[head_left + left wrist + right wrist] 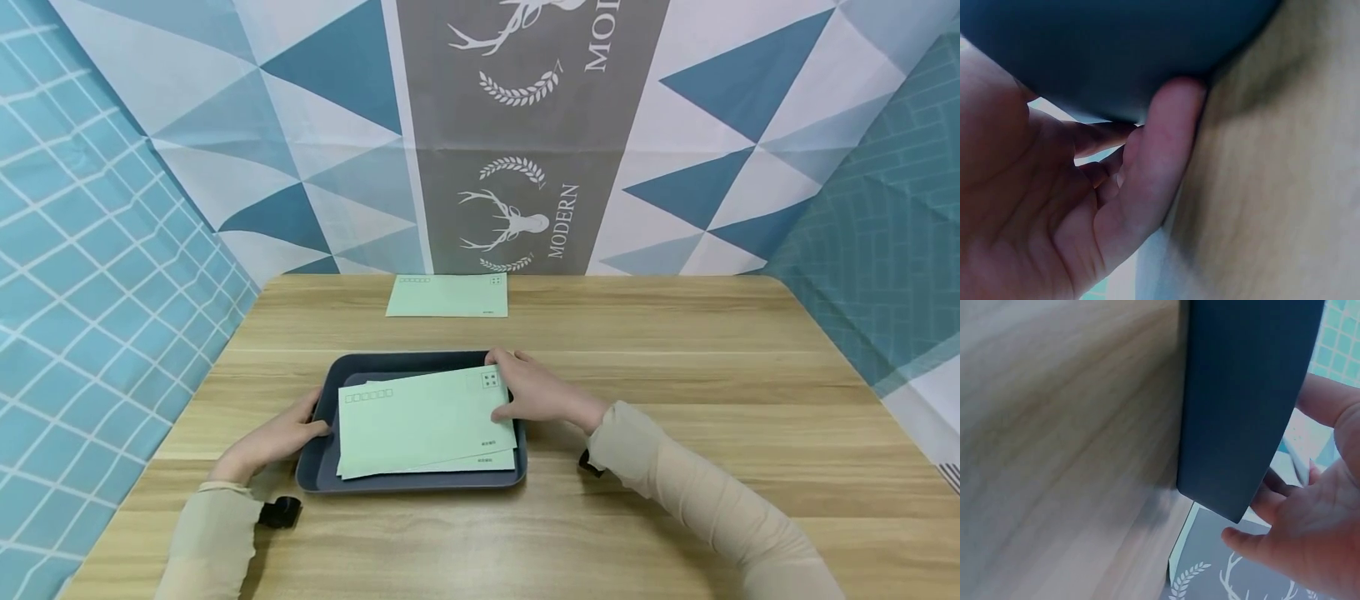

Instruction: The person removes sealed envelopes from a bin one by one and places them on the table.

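Presently, the left hand (273, 437) grips the left rim of the dark grey tray (315, 472). Inside, the upper pale-green envelope (420, 425) lies askew over a lower envelope (498, 461); the right hand (536, 392) seems to pinch the upper one's right end. Light thumb pressure should avoid creases.

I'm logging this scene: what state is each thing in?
Tray: upright, loaded
Lower envelope: mostly covered, in tray
Upper envelope: printed side up, askew over lower one
Far envelope: flat, printed side up
Left hand: grips tray's left side
Right hand: apparently holds upper envelope's right end
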Available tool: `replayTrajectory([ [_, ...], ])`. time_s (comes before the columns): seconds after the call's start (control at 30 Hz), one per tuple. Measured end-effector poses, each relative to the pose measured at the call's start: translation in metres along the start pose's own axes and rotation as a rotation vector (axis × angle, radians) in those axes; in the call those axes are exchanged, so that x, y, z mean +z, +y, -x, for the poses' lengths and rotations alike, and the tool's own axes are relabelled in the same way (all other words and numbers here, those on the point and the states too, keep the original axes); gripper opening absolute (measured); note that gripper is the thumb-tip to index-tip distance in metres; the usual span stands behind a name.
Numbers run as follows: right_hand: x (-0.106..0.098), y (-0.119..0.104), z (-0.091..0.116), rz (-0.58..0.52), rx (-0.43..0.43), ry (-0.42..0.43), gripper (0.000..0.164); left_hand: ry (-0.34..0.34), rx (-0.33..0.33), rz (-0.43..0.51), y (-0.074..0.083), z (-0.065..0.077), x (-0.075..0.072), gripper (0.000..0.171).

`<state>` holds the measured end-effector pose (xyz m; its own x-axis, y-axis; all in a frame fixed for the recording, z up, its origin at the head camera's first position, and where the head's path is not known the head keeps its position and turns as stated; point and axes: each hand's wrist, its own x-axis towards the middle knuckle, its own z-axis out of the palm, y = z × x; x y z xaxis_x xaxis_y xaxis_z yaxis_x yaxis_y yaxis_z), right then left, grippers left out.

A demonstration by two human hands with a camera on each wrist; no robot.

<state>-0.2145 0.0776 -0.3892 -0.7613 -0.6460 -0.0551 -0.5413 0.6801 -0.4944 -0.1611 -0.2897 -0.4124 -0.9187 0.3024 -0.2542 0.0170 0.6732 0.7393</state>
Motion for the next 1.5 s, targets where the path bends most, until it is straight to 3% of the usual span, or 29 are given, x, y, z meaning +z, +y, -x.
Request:
replayTrajectory([
  [0.2,-0.001,0.002,0.003,-0.28,0.002,-0.004,0.058,0.008,0.0,-0.006,-0.002,-0.002,-0.001,0.07],
  [0.33,0.001,0.004,0.005,-0.403,-0.02,-0.009,0.052,-0.003,-0.02,-0.001,-0.002,-0.001,0.001,0.071],
  [0.6,0.003,0.002,0.007,-0.37,-0.035,0.063,0.049,-0.005,-0.046,0.024,0.0,0.0,0.0,0.076],
  [0.83,0.005,0.002,0.009,-0.378,-0.093,0.106,0.061,-0.001,-0.03,0.02,0.001,0.0,0.0,0.074],
  [1.1,0.006,-0.001,0.015,-0.346,-0.084,0.123,0.07,0.001,-0.028,0.017,0.0,0.001,0.001,0.074],
  [1.3,0.007,0.001,0.015,-0.412,-0.063,0.146,0.062,0.002,-0.027,0.014,0.0,0.002,0.001,0.073],
  [1.5,0.008,0.001,0.014,-0.515,-0.039,0.194,0.042,-0.004,-0.02,0.018,0.001,0.002,0.001,0.073],
])
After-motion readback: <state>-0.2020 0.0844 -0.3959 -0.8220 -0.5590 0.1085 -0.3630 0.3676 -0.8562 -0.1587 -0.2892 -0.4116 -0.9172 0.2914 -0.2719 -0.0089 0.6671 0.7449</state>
